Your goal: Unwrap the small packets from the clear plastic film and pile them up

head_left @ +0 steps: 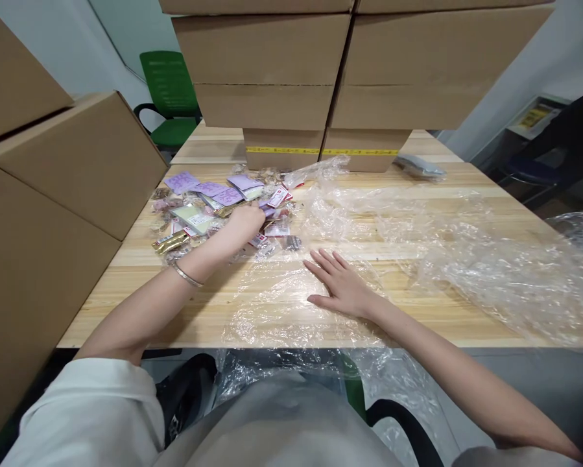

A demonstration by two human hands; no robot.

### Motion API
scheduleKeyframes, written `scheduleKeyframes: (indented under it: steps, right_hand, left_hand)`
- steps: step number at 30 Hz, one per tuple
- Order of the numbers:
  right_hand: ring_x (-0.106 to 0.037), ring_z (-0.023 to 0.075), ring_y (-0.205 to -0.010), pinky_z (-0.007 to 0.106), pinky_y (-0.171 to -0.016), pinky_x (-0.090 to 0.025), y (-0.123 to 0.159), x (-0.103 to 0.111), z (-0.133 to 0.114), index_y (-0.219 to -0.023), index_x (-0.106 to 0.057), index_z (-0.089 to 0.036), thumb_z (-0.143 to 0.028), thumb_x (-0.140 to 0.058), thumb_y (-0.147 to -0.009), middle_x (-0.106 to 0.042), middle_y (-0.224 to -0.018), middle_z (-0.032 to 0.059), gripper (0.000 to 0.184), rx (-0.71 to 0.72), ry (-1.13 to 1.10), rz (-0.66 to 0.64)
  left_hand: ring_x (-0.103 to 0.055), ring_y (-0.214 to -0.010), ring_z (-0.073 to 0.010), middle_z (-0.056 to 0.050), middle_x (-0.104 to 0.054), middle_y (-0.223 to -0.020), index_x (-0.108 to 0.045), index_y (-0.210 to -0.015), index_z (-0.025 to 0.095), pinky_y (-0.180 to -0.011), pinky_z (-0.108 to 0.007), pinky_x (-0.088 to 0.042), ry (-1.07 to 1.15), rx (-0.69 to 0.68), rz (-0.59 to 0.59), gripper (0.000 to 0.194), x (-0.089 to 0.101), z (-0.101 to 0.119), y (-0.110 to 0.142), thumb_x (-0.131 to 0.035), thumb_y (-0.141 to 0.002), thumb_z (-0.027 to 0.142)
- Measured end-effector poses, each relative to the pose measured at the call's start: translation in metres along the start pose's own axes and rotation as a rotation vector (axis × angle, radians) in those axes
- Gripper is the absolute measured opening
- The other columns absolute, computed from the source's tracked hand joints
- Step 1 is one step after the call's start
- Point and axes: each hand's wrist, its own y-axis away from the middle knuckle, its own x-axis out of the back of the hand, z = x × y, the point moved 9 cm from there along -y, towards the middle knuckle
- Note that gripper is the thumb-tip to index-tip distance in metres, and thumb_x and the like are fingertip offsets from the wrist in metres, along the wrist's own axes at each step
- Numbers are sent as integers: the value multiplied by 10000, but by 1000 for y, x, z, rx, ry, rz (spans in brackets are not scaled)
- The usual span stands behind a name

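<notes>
A heap of small clear-wrapped packets lies on the left half of the wooden table (126,305), among them purple patterned packets (229,196), a pale green packet (196,220) and a gold packet (171,242). My left hand (246,224) reaches into the heap's right side. Its fingers are curled down by a purple packet and a white-and-red label (278,196); what they grip is hidden. Lying flat with fingers spread, my right hand (340,285) presses on clear plastic film (281,305) right of the heap.
Crumpled plastic film (505,272) spreads over the table's right side and hangs off the front edge. Stacked cardboard boxes (281,71) stand at the back, and more boxes (77,162) at the left. A bluish wrapped packet (420,167) lies back right. Behind is a green chair (169,84).
</notes>
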Motion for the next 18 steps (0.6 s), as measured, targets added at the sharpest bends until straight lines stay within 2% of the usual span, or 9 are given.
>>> scheduleKeyframes:
  steps: [2,4,6,7,9,12,14,16,18]
  right_hand:
    - [-146,331,-1495,567,-1205,-159,0,0,0,-1558,-215,-258,-731,-402,-891,-205,-1618,97,838,16,-21,11]
    - [-192,315,-1488,562,-1208,-172,0,5,1,-1553,-203,-289,-687,-428,-910,-248,-1610,80,789,31,-69,59]
    - [-285,288,-1459,556,-1198,-221,3,20,5,-1537,-214,-316,-587,-429,-960,-343,-1572,68,672,23,-150,178]
    - [-347,278,-1428,552,-1178,-274,5,31,7,-1526,-226,-319,-531,-431,-978,-397,-1539,73,622,7,-200,261]
    - [-443,276,-1355,534,-1106,-392,14,58,12,-1509,-244,-303,-460,-490,-971,-463,-1475,101,612,-30,-297,461]
    - [-539,291,-1230,493,-973,-500,33,96,2,-1454,-321,-256,-409,-682,-864,-546,-1342,140,708,32,-302,728]
    - [-612,261,-1064,438,-862,-535,45,107,-16,-1339,-432,-248,-310,-720,-842,-635,-1145,104,578,146,-211,796]
    - [-629,216,-901,376,-764,-530,53,103,-32,-1197,-516,-244,-195,-667,-874,-662,-957,53,360,234,-113,770]
    - [-612,195,-830,350,-729,-505,62,92,-41,-1119,-556,-236,-125,-607,-900,-663,-875,34,251,278,-23,720]
  left_hand:
    - [-689,-927,-296,-242,-647,-1073,-689,-1062,28,-767,-366,-530,-10,29,13,342,8,-10,7,-400,-880,31]
    - [-684,-967,-312,-259,-626,-1154,-657,-1117,22,-782,-395,-544,4,82,130,362,31,-22,24,-368,-899,29]
    - [-659,-1062,-307,-237,-572,-1312,-612,-1212,71,-842,-420,-553,86,125,400,371,67,-30,54,-352,-948,79]
    - [-640,-1117,-292,-203,-535,-1389,-587,-1261,113,-886,-423,-553,153,103,541,368,83,-28,72,-362,-971,122]
    - [-606,-1197,-248,-129,-497,-1463,-537,-1333,183,-948,-408,-559,279,-93,696,371,97,-7,104,-385,-995,180]
    - [-579,-1251,-210,-111,-564,-1407,-550,-1291,163,-966,-378,-583,353,-519,722,332,86,51,139,-418,-986,151]
    - [-530,-1311,-235,-136,-599,-1361,-607,-1152,117,-1014,-397,-564,310,-699,710,243,66,85,153,-448,-968,113]
    - [-494,-1343,-261,-162,-591,-1364,-630,-1032,99,-1053,-413,-536,251,-769,689,179,44,107,156,-470,-953,88]
    - [-509,-1329,-273,-191,-582,-1364,-636,-1006,86,-1059,-411,-527,229,-772,654,166,28,119,153,-484,-940,77]
